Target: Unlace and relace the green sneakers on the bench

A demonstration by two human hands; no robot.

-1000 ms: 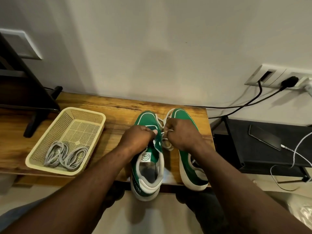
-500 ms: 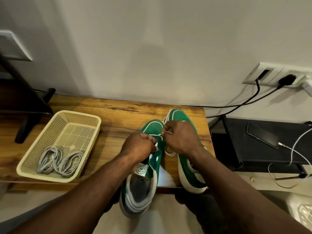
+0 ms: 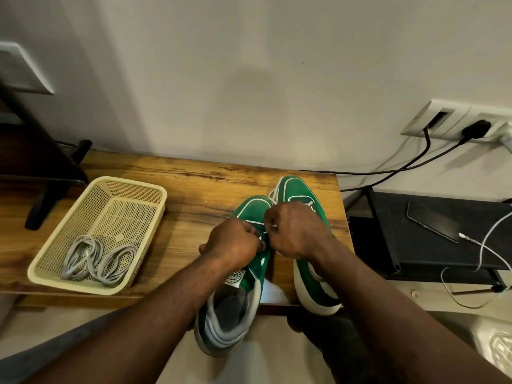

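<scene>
Wooden bench (image 3: 194, 195) against the wall: at its left front edge a cream mesh basket (image 3: 69, 245) holds two coiled grey laces (image 3: 97, 259); dark furniture legs (image 3: 41, 200) stand at the far left, and off the right end a black stand (image 3: 415, 259) carries a phone (image 3: 432, 221) on a white cable. Both green sneakers sit at the bench's right end, the left sneaker (image 3: 243, 295) with its heel overhanging the front edge, the right sneaker (image 3: 299, 195) just beside it. Left hand (image 3: 232, 242) and right hand (image 3: 293, 231) are fisted, pinching a white lace (image 3: 265, 232) over the left sneaker and hiding its eyelets; the round tongue label (image 3: 235, 278) is too small to read.
</scene>
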